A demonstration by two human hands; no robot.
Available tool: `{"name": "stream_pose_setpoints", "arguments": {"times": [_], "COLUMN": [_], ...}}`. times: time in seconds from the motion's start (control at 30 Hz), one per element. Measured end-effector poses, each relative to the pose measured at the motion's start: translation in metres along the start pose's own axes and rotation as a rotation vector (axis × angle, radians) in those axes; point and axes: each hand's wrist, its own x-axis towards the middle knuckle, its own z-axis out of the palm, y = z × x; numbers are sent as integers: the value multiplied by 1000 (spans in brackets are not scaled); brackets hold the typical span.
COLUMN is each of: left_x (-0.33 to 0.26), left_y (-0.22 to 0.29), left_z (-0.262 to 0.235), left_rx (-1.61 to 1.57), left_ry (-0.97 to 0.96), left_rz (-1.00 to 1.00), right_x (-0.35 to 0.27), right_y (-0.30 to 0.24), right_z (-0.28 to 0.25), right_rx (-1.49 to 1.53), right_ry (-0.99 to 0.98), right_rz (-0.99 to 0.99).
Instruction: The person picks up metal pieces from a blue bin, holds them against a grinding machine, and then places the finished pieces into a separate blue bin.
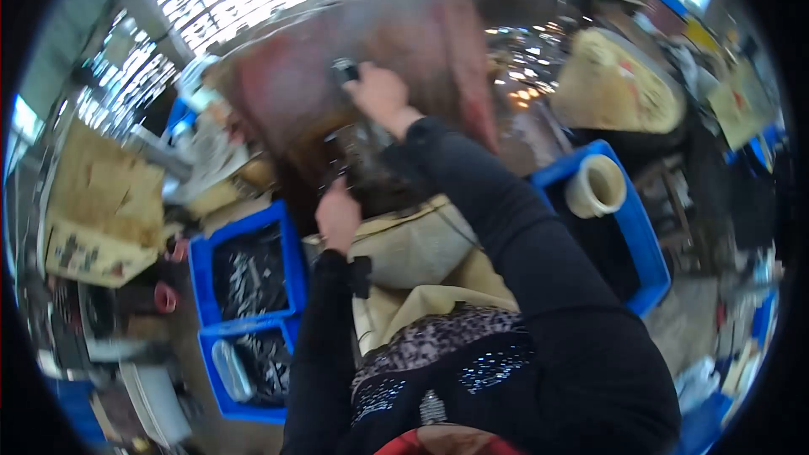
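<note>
A reddish-brown panel [274,67] spreads beyond both grips, and a blue tub [199,278] sits below and left of the left one. The right hand [381,97], farther forward, has its grip clasped on a small dark piece [344,71] jutting left from the fingertips, its long axis blurred; the left hand [339,217] is lower, nearer the body, its grip too blurred to tell.

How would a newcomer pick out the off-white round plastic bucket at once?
Start at the person's black-sleeved right arm, which reaches up the middle of the view. Just to its right lies a big blue rectangular plastic tub, with the off-white round plastic bucket toward its far end. Pale, round and open-mouthed, it stands out from the straight-sided blue tub.
</note>
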Motion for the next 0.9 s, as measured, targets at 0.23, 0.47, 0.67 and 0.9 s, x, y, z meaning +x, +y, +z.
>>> {"name": "stream_pose_setpoints", "arguments": {"times": [0.23,0.47,0.67,0.9], "left_x": [-13,-16,-10,-8], "left_y": [0,6,5,0], "left_z": [-5,-9,-7,-2], "left_rx": [-66,-110,-109,-130], "left_ry": [-7,18,22,71], "left_rz": [20,20,33,60], "right_x": [13,31,40,40], "right_y": [-4,-19,-21,-20], "right_z": [26,17,22,22], "right_rx": [-93,-166,-177,-154], "right_ry": [65,41,43,24], "right_rz": [-141,-175,-198,-185]}}
